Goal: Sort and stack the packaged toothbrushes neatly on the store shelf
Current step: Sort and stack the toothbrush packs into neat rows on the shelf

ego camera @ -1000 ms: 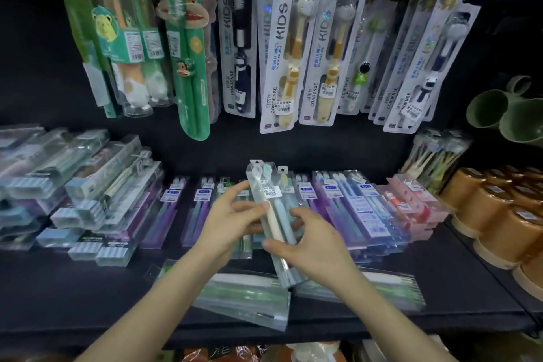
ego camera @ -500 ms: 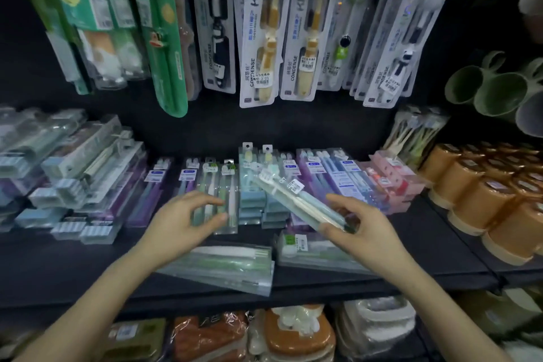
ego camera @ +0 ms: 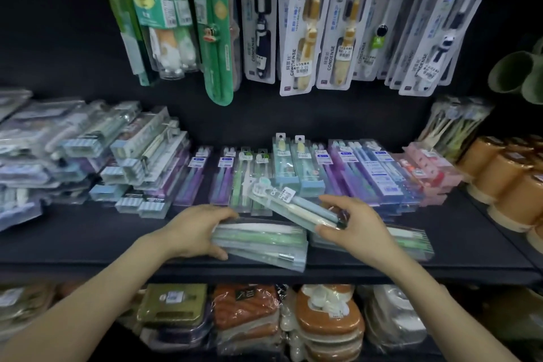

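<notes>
My right hand (ego camera: 351, 225) grips a clear pack with a blue and a cream toothbrush (ego camera: 289, 204), tilted, its heads pointing up and left above the shelf (ego camera: 88, 238). My left hand (ego camera: 195, 231) clasps the left end of a stack of clear packs with green and white toothbrushes (ego camera: 264, 239) lying across the shelf's front. Another flat clear pack (ego camera: 411, 241) lies to the right, partly under my right hand. Behind them stand rows of purple, green and blue toothbrush packs (ego camera: 296, 167).
Messy piles of boxed toothbrushes (ego camera: 97, 153) fill the shelf's left. Pink packs (ego camera: 426, 170) and orange cups (ego camera: 505, 182) sit at the right. Kids' toothbrush cards (ego camera: 305, 23) hang above. Wrapped goods (ego camera: 246, 314) fill the shelf below.
My left hand let go of the blue-and-cream pack and dropped onto the green stack at the front. My right hand lowered the pack and tilted it flatter.
</notes>
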{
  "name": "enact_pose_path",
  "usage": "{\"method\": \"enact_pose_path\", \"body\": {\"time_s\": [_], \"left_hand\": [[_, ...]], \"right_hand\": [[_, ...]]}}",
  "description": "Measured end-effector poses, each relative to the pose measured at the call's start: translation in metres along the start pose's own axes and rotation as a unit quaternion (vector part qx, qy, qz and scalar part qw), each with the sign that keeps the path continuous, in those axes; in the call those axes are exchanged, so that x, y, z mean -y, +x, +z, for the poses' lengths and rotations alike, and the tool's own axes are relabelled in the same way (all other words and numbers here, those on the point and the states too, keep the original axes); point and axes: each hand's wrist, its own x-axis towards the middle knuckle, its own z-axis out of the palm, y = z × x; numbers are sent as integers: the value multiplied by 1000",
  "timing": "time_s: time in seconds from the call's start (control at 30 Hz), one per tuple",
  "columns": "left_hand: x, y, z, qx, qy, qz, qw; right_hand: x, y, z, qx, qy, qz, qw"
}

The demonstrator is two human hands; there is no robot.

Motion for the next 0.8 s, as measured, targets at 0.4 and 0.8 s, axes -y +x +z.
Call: {"method": "enact_pose_path", "body": {"time_s": [0.4,0.8], "left_hand": [[66,-62,-5,-22,23,-94,995],[56,-54,-26,-32,-32,-57,997]], "right_hand": [[23,8,32,52,3,-33,998],[53,35,70,-99,-67,-29,992]]}}
